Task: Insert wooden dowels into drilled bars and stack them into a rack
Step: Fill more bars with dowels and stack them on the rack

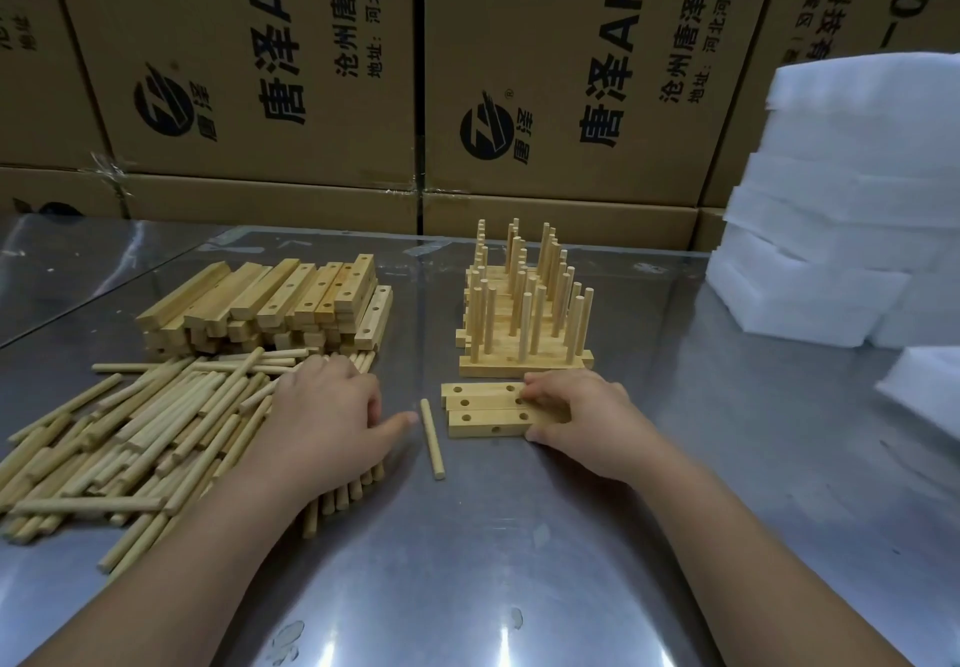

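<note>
Three drilled wooden bars (483, 409) lie side by side on the metal table, just in front of the rack (524, 313) of stacked bars with upright dowels. My right hand (576, 414) grips the right ends of these bars, thumb at the near side and fingers over the top. My left hand (322, 411) rests palm down on the pile of loose dowels (130, 437), thumb stretched toward a single dowel (432, 437) lying between the hands. What its fingers hold is hidden.
A heap of undrilled-side and drilled bars (270, 302) sits behind the dowel pile at the left. White foam blocks (841, 209) are stacked at the right. Cardboard boxes (363, 68) wall off the table's far edge.
</note>
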